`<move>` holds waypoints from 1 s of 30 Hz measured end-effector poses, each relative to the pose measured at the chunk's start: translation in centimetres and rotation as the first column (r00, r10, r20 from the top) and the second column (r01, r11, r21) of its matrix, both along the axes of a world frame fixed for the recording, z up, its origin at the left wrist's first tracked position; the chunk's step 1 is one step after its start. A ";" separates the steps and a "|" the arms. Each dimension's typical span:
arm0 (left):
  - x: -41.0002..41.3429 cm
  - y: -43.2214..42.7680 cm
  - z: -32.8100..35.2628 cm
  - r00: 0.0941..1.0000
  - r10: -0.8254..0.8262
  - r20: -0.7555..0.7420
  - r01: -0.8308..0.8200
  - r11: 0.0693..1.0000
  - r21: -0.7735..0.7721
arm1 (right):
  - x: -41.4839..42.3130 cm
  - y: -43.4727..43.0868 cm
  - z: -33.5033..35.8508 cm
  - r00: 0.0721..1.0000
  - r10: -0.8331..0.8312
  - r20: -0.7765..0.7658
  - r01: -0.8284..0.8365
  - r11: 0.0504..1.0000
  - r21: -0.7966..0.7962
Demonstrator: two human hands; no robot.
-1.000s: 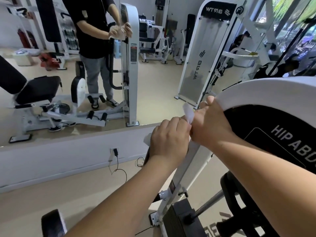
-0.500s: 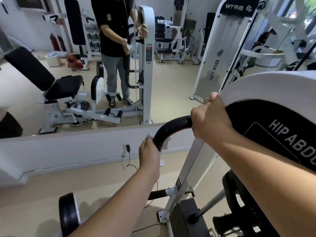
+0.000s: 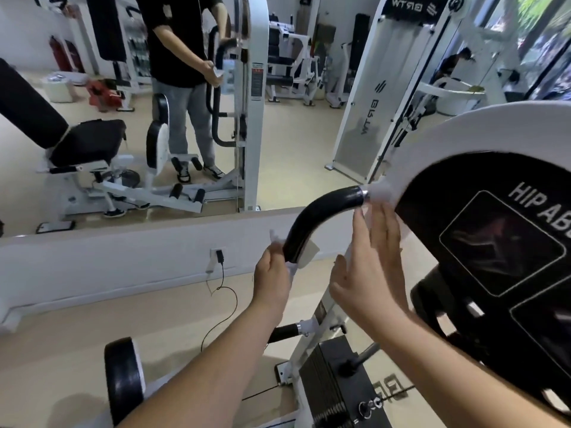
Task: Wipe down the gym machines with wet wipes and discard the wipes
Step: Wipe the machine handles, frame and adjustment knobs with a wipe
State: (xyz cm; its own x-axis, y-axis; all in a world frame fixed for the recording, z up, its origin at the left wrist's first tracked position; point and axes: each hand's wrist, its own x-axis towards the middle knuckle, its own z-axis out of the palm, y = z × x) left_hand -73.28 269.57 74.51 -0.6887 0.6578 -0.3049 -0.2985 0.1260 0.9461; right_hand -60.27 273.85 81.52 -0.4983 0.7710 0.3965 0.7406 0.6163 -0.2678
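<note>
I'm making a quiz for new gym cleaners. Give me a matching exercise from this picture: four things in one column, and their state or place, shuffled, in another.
1. left hand
2. right hand
3. handle
4. plug

A. in the wall socket
B. fingers straight
C. black, curved
D. grips a wipe

Pairs: 1-D, 2-B, 3-C, 4-A.

The panel label [image 3: 542, 203] is cut off at the right edge; the right hand [image 3: 372, 270] is blurred.
</note>
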 end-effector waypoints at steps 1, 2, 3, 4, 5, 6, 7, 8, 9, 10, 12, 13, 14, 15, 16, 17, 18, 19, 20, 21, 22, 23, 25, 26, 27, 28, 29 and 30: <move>-0.1 0.2 0.8 1.000 0.009 0.016 -0.009 1.000 -0.005 | 0.0 -1.3 -0.8 0.997 0.042 -0.058 -0.047 0.996 -0.072; -0.2 0.5 1.9 1.000 0.013 0.006 -0.013 1.000 0.002 | -0.4 -2.3 -1.5 0.990 0.075 -0.116 -0.093 0.983 -0.156; -0.4 0.8 3.2 1.000 0.010 -0.028 -0.009 0.999 0.044 | -1.0 -2.7 -2.5 0.983 0.085 -0.162 -0.126 0.957 -0.262; -0.4 1.1 4.6 0.997 -0.002 -0.083 0.010 0.995 0.100 | -1.8 -3.0 -3.1 0.977 0.052 -0.205 -0.131 0.911 -0.391; -0.4 1.3 5.9 0.988 -0.023 -0.155 0.045 0.989 0.142 | -2.5 -2.8 -3.5 0.962 -0.041 -0.269 -0.116 0.831 -0.543; -0.4 1.4 6.6 0.973 -0.041 -0.229 0.081 0.983 0.165 | -3.2 -2.3 -3.8 0.925 -0.184 -0.333 -0.099 0.727 -0.679; -0.3 1.4 6.4 0.957 -0.051 -0.286 0.102 0.980 0.168 | -3.7 -1.6 -4.3 0.875 -0.327 -0.356 -0.082 0.627 -0.775; -0.2 1.2 5.6 0.946 -0.054 -0.319 0.108 0.983 0.152 | -4.1 -1.0 -4.7 0.830 -0.427 -0.359 -0.076 0.551 -0.831; -0.2 0.8 4.2 0.948 -0.058 -0.314 0.099 0.988 0.117 | -4.2 -0.5 -5.1 0.795 -0.483 -0.366 -0.086 0.508 -0.857; -0.2 0.3 2.7 0.960 -0.054 -0.275 0.078 0.994 0.078 | -4.3 -0.1 -5.4 0.767 -0.516 -0.381 -0.106 0.484 -0.869; -0.5 -0.7 -0.6 0.973 -0.076 -0.217 0.070 0.997 -0.036 | -4.4 0.1 -6.2 0.721 -0.556 -0.414 -0.151 0.457 -0.877; -0.8 -1.2 -1.8 0.971 -0.105 -0.217 0.083 0.991 -0.107 | -4.5 0.0 -6.7 0.718 -0.555 -0.420 -0.167 0.449 -0.878; -1.0 -1.6 -2.8 0.969 -0.126 -0.213 0.091 0.982 -0.165 | -4.6 -0.2 -7.1 0.727 -0.544 -0.418 -0.170 0.448 -0.878; -1.4 -2.0 -3.6 0.971 -0.131 -0.200 0.086 0.972 -0.218 | -4.6 -0.3 -7.8 0.748 -0.520 -0.412 -0.175 0.445 -0.878; -1.7 -2.6 -4.0 0.975 -0.126 -0.181 0.074 0.960 -0.270 | -4.6 -0.6 -8.2 0.771 -0.494 -0.402 -0.174 0.444 -0.879; -2.3 -3.3 -4.3 0.979 -0.113 -0.172 0.056 0.951 -0.303 | -4.5 -0.8 -8.4 0.781 -0.473 -0.407 -0.176 0.458 -0.871; -2.8 -4.0 -4.3 0.979 -0.101 -0.175 0.041 0.947 -0.317 | -4.4 -0.8 -8.0 0.781 -0.458 -0.424 -0.176 0.490 -0.853; -3.4 -4.4 -3.7 0.977 -0.092 -0.190 0.029 0.949 -0.314 | -4.4 -0.7 -7.2 0.765 -0.439 -0.471 -0.195 0.539 -0.820; -3.8 -4.6 -2.8 0.972 -0.081 -0.221 0.016 0.959 -0.282 | -4.4 -0.4 -6.1 0.741 -0.415 -0.527 -0.224 0.587 -0.778; -4.0 -4.4 -1.8 0.962 -0.066 -0.263 0.006 0.975 -0.224 | -4.5 0.0 -4.9 0.718 -0.373 -0.587 -0.274 0.624 -0.732; -3.9 -4.0 -0.7 0.950 -0.060 -0.307 0.012 0.987 -0.158 | -4.8 0.3 -3.6 0.688 -0.321 -0.650 -0.350 0.639 -0.685; -3.5 -3.5 0.2 0.933 -0.080 -0.351 0.042 0.992 -0.115 | -5.1 0.5 -2.6 0.660 -0.290 -0.692 -0.415 0.627 -0.659; -2.2 -2.5 0.8 0.894 -0.137 -0.427 0.109 0.990 -0.090 | -5.6 0.5 -2.4 0.664 -0.297 -0.686 -0.454 0.569 -0.685; -1.6 -2.2 0.6 0.892 -0.137 -0.431 0.112 0.990 -0.083 | -5.8 0.4 -3.0 0.693 -0.333 -0.639 -0.408 0.550 -0.729; -1.3 -1.9 0.1 0.907 -0.122 -0.404 0.101 0.992 -0.075 | -5.8 0.4 -4.0 0.724 -0.373 -0.581 -0.338 0.542 -0.769; -1.2 -1.8 -0.2 0.930 -0.110 -0.351 0.092 0.993 -0.068 | -5.4 0.3 -5.0 0.740 -0.405 -0.537 -0.280 0.540 -0.794; -1.2 -1.6 -0.4 0.947 -0.114 -0.300 0.095 0.993 -0.075 | -5.0 0.3 -5.7 0.745 -0.418 -0.520 -0.255 0.542 -0.801; -1.3 -1.6 -0.2 0.956 -0.126 -0.263 0.110 0.991 -0.074 | -4.8 0.3 -6.2 0.746 -0.415 -0.521 -0.252 0.548 -0.798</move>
State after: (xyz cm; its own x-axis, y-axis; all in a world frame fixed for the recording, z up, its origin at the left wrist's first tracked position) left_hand -74.59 267.96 74.32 -0.6685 0.7261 -0.1609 -0.0159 0.2023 0.9792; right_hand -65.06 274.20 75.32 -0.3217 0.9172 -0.2350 0.2318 -0.1643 -0.9588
